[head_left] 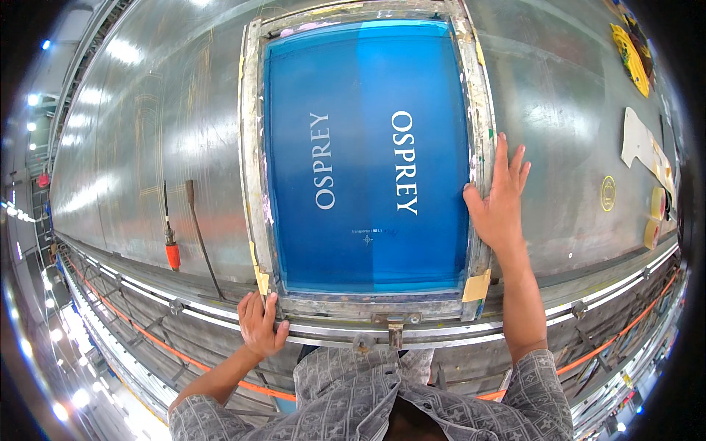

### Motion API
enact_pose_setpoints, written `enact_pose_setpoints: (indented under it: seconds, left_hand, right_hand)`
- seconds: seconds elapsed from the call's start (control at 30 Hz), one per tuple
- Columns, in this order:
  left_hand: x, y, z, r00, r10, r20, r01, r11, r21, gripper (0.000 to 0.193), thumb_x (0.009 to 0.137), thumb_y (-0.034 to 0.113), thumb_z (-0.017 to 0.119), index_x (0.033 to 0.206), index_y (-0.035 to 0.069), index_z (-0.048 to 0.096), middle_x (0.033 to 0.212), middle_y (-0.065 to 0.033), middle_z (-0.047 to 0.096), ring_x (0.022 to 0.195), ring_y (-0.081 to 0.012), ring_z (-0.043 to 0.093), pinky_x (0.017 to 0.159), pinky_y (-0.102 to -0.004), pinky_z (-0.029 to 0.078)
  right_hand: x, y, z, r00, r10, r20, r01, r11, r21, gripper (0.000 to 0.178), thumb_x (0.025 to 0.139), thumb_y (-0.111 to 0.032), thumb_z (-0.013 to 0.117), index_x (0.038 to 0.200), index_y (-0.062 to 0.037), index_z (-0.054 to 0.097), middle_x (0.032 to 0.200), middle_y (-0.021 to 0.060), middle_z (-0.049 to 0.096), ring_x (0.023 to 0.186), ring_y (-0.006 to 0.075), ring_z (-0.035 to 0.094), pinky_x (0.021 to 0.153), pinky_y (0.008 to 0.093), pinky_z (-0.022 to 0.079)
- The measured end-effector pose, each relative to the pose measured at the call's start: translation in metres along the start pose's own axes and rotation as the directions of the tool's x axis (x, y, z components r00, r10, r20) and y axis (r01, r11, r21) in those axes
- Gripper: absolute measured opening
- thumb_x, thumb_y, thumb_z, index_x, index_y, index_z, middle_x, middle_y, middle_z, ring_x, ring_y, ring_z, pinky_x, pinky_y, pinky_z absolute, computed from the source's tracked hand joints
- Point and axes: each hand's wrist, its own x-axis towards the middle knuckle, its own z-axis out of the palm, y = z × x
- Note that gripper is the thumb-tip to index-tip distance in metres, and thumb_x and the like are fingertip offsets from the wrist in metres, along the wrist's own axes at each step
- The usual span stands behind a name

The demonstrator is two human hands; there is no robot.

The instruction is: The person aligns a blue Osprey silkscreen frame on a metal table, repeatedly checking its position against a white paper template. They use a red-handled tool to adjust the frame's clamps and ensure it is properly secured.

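A large printing screen lies flat on a long shiny metal table (147, 147); it has a worn metal frame (251, 147) and blue mesh (368, 169) with white lettering. My left hand (259, 323) grips the frame's near left corner, fingers curled over its edge. My right hand (501, 202) lies flat on the frame's right rail, fingers spread and thumb on the blue mesh. Yellow tape patches (476, 287) sit on the near corners. A small metal bracket (395, 327) juts from the middle of the near rail.
A tool with an orange handle (171, 253) and a thin dark rod (200, 235) lie left of the screen. At the far right are a yellow patterned piece (631, 55), a pale cut-out sheet (641, 143) and tape rolls (653, 220). Metal rails (603, 294) with an orange line run along the table's near edge.
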Motion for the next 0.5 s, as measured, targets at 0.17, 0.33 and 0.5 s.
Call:
enact_pose_setpoints:
  seconds: [0.17, 0.33, 0.5]
  left_hand:
    - [0.000, -0.004, -0.001, 1.000, -0.006, 0.014, 0.006, 1.000, -0.007, 0.060, 0.091, 0.036, 0.055, 0.135, -0.005, 0.050, 0.116, -0.0305, 0.059, 0.108, -0.0453, 0.058, 0.103, -0.0567, 0.036]
    - [-0.008, -0.012, 0.003, 1.000, -0.011, 0.016, 0.011, 1.000, -0.013, 0.061, 0.091, 0.037, 0.055, 0.137, -0.004, 0.051, 0.116, -0.0306, 0.060, 0.110, -0.0459, 0.058, 0.102, -0.0570, 0.037]
    - [-0.009, -0.017, 0.009, 1.000, -0.011, 0.005, 0.012, 1.000, -0.016, 0.063, 0.090, 0.037, 0.056, 0.138, -0.002, 0.051, 0.115, -0.0306, 0.061, 0.109, -0.0456, 0.058, 0.102, -0.0571, 0.038]
  right_hand:
    - [-0.003, -0.003, 0.003, 1.000, -0.001, -0.009, 0.000, 1.000, -0.004, 0.089, 0.081, -0.017, 0.061, 0.156, 0.0045, 0.018, 0.160, 0.0276, 0.027, 0.149, 0.0568, 0.007, 0.121, 0.0604, -0.001]
    - [-0.006, -0.005, 0.008, 1.000, 0.010, 0.001, -0.010, 1.000, -0.008, 0.089, 0.082, -0.016, 0.061, 0.157, 0.0026, 0.018, 0.161, 0.0262, 0.026, 0.150, 0.0552, 0.007, 0.122, 0.0597, -0.001]
    - [-0.007, -0.003, 0.014, 1.000, 0.002, 0.000, -0.002, 1.000, -0.013, 0.088, 0.082, -0.017, 0.061, 0.157, 0.0020, 0.018, 0.161, 0.0263, 0.026, 0.150, 0.0547, 0.007, 0.122, 0.0593, 0.000]
